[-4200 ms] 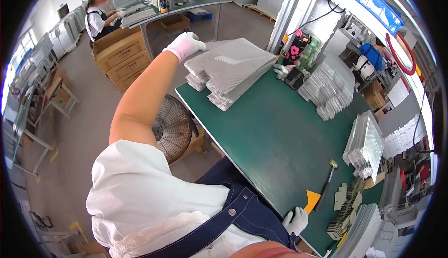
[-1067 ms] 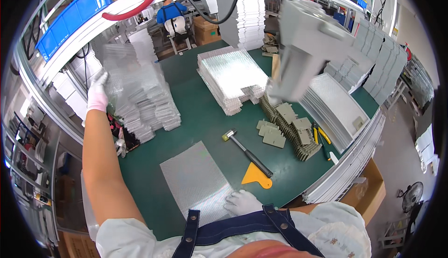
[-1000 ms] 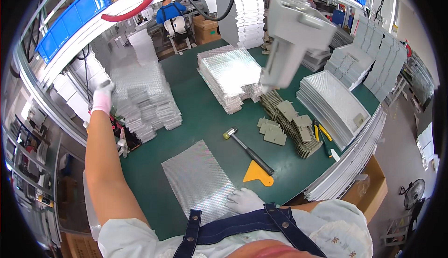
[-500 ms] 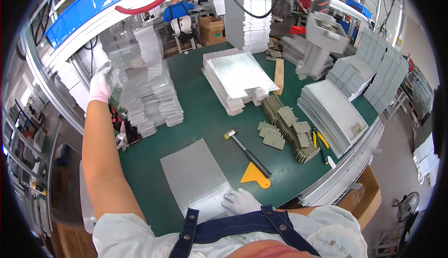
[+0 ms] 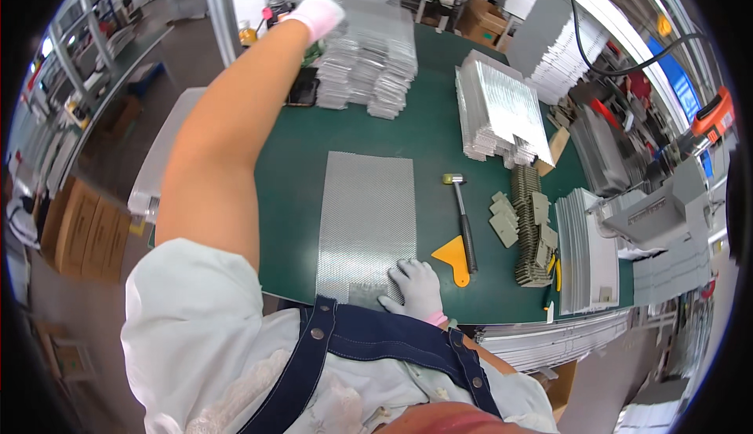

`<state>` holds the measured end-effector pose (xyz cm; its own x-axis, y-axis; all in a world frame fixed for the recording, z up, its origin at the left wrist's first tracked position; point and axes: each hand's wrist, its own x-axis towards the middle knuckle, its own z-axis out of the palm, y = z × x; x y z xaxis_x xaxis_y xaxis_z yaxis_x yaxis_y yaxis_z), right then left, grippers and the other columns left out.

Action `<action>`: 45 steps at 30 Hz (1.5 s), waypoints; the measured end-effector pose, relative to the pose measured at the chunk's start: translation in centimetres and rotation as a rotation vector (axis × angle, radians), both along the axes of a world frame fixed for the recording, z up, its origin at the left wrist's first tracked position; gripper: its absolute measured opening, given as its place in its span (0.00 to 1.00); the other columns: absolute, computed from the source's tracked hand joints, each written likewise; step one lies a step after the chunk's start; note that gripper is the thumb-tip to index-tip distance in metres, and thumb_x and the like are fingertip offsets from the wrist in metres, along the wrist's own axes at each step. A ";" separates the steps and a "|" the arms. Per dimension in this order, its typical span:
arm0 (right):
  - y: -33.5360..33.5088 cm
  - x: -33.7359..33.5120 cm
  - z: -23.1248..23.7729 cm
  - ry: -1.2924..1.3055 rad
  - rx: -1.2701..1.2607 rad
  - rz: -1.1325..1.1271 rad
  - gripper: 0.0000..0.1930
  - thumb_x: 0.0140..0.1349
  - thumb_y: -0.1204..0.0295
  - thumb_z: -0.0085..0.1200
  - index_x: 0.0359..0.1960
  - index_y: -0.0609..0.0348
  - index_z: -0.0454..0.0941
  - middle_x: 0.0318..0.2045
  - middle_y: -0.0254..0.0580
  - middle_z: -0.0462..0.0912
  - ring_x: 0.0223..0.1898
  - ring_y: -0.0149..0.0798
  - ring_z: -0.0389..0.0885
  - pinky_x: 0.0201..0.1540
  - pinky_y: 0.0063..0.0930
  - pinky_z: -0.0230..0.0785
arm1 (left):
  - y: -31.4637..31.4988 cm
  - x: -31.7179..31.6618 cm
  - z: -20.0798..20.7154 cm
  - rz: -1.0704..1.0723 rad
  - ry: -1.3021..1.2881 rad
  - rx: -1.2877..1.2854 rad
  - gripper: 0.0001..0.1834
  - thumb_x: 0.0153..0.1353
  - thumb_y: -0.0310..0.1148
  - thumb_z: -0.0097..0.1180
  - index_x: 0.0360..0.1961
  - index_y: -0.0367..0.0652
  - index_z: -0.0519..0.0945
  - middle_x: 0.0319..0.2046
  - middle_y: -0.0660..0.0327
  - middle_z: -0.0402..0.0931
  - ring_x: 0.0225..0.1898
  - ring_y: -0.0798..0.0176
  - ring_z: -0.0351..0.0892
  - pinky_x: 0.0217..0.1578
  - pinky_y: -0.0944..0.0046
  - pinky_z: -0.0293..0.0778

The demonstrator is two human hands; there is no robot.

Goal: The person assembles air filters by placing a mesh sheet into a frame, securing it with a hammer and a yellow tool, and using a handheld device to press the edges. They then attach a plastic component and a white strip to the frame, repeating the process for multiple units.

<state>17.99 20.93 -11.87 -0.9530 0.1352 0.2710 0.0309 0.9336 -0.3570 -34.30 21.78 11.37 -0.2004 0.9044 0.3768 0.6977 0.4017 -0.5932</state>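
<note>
Open green mat (image 5: 439, 132) lies between the flat mesh sheet (image 5: 367, 222) and the far stacks. The left stack of mesh sheets (image 5: 375, 53) and the right stack (image 5: 502, 112) leave a bare lane between them. To the right, a hammer (image 5: 463, 218), an orange scraper (image 5: 453, 260) and rows of grey brackets (image 5: 529, 226) crowd the passage. The near edge beside the right hand (image 5: 416, 289) is narrow.
</note>
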 end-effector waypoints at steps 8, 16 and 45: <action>0.3 0.0 -0.5 0.052 0.006 -0.031 0.28 0.42 0.56 0.67 0.44 0.61 0.80 0.48 0.53 0.78 0.51 0.55 0.74 0.55 0.48 0.65 | 1.1 6.3 3.5 -0.152 -1.017 0.975 0.21 0.60 0.36 0.61 0.52 0.35 0.78 0.40 0.55 0.83 0.38 0.61 0.81 0.44 0.62 0.76; -0.1 -0.1 -0.8 0.054 -0.004 -0.018 0.27 0.47 0.56 0.65 0.45 0.60 0.79 0.50 0.54 0.77 0.54 0.56 0.72 0.58 0.49 0.62 | -2.1 6.3 2.2 -0.313 -1.348 1.025 0.15 0.63 0.30 0.60 0.49 0.34 0.78 0.38 0.62 0.81 0.38 0.69 0.77 0.41 0.68 0.73; -11.8 1.6 31.9 -0.026 0.130 0.538 0.14 0.37 0.73 0.65 0.29 0.55 0.77 0.22 0.36 0.77 0.21 0.43 0.75 0.26 0.37 0.60 | -31.1 34.6 -16.0 -0.156 -1.866 1.052 0.16 0.66 0.20 0.49 0.55 0.30 0.69 0.46 0.53 0.81 0.48 0.65 0.80 0.51 0.65 0.76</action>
